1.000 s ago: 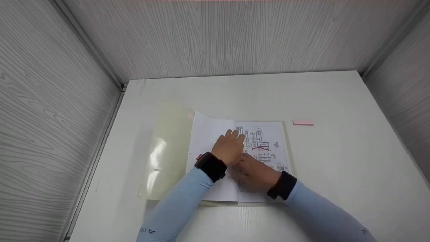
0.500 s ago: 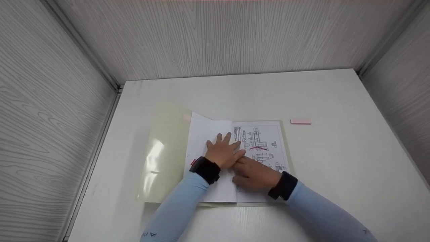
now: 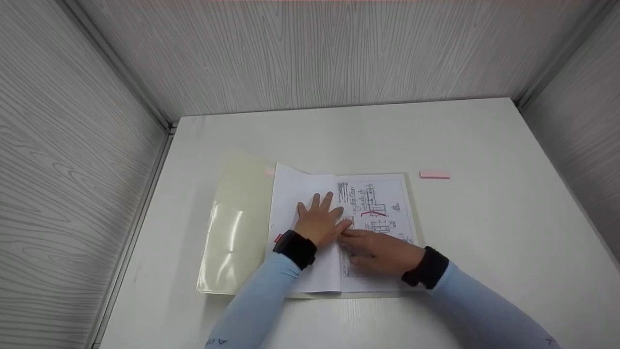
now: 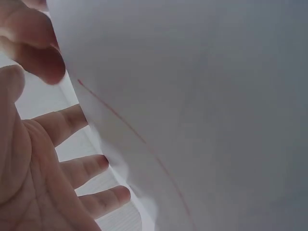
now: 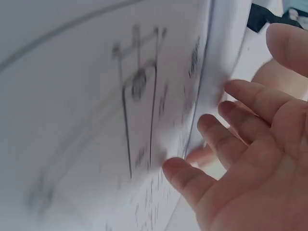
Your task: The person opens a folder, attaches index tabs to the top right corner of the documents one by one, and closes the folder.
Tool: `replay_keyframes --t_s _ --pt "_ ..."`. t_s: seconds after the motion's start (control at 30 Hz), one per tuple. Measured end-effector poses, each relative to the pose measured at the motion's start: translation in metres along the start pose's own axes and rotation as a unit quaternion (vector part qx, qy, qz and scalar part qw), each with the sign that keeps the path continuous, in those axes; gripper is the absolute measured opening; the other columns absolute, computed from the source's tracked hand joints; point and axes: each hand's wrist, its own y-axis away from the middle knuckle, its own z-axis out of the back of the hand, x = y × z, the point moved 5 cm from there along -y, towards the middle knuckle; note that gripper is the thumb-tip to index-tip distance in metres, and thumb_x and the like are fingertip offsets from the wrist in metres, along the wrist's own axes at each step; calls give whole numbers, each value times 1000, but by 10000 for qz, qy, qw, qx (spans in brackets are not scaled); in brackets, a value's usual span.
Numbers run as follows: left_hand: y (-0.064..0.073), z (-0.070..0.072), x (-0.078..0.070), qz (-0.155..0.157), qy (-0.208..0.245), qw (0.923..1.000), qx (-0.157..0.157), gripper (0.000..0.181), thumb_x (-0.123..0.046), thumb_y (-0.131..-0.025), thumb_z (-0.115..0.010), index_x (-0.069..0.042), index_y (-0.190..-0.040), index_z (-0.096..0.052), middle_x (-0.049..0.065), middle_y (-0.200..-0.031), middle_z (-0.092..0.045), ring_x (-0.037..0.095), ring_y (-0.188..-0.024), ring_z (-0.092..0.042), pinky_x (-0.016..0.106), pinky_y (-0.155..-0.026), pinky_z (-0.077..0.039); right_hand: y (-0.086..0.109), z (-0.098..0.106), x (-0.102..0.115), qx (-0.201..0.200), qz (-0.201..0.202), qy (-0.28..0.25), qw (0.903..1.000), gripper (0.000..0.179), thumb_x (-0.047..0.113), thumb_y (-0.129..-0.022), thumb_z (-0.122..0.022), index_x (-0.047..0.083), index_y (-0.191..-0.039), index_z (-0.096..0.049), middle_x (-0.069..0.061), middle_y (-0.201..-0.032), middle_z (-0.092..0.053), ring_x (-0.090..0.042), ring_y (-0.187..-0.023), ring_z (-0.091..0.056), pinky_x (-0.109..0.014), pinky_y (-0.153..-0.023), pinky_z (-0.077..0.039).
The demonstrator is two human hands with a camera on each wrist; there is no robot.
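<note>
Folder opened on surface; blank page laid left of fold, drawing page right. Left hand spread on blank page, presumably so it is held flat. Right hand, fingers extended, nothing pinched, rested at fold, likely so it is pressed down.

The right hand covers part of the printed drawing, its lettering too small to read in the head view, blurred in the right wrist's. The head view's bottom edge cuts off both sleeves.
</note>
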Motion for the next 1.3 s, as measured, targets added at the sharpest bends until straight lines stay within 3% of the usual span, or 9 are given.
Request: replay_keyframes --t_s 0.17,0.23,0.37,0.53,0.67,0.83,1.0,1.3 --pt "2 0 -1 -98 -58 9997 -225 61 -66 -95 -31 -30 -141 -49 9 -157 -25 35 -142 -23 63 -104 -27 15 36 -33 -615 -877 -129 9942 48 34 -98 -55 16 -141 -49 1 -144 -46 -17 -135 -39 -44 -108 -34" --pt "3 1 -1 -115 57 9995 -278 61 -65 -95 -34 -29 -141 -50 9 -157 -26 35 -142 -23 63 -105 -26 22 55 -54 -1019 -1440 -270 9839 44 34 -98 -55 13 -136 -54 -4 -138 -53 -23 -131 -44 -48 -106 -36" --pt "3 1 -1 -161 359 9987 -311 59 -62 -95 -38 -26 -140 -51 9 -157 -25 34 -143 -20 62 -107 -23 40 93 -103 -1925 -2336 -207 9529 41 29 -97 -57 5 -131 -57 -15 -131 -57 -34 -121 -51 -54 -99 -39" --pt "2 1 -1 -398 556 9969 -401 55 -57 -97 -40 -23 -137 -55 2 -156 -28 28 -145 -17 59 -110 -20 59 125 -156 -2895 -2672 453 9180 33 14 -95 -59 -6 -120 -61 -27 -121 -60 -44 -114 -53 -55 -97 -39" --pt "3 2 -4 -812 612 9935 -518 47 -51 -99 -41 -22 -132 -60 -5 -149 -40 21 -145 -19 56 -112 -19 66 133 -180 -3312 -2596 821 9034 29 7 -93 -58 -12 -114 -62 -33 -113 -60 -49 -109 -52 -57 -97 -39" --pt "6 3 -10 -1225 976 9864 -505 42 -46 -99 -45 -21 -127 -63 -6 -140 -52 18 -143 -24 54 -113 -19 70 129 -201 -3354 -2635 962 8994 33 6 -93 -56 -10 -121 -59 -34 -121 -55 -50 -114 -48 -59 -97 -38" --pt "9 4 -13 -1313 1117 9841 -418 44 -48 -97 -51 -19 -128 -63 -5 -135 -56 19 -142 -27 52 -113 -18 69 124 -209 -3183 -2622 1108 9043 30 4 -90 -59 -9 -116 -61 -32 -118 -56 -49 -112 -49 -58 -94 -40" --pt "11 3 -15 -1340 1100 9846 -239 46 -48 -92 -60 -19 -127 -63 -3 -131 -59 21 -139 -34 49 -113 -22 71 124 -201 -3030 -3050 576 9010 19 5 -87 -61 -6 -101 -59 -25 -92 -60 -38 -82 -53 -51 -76 -45"
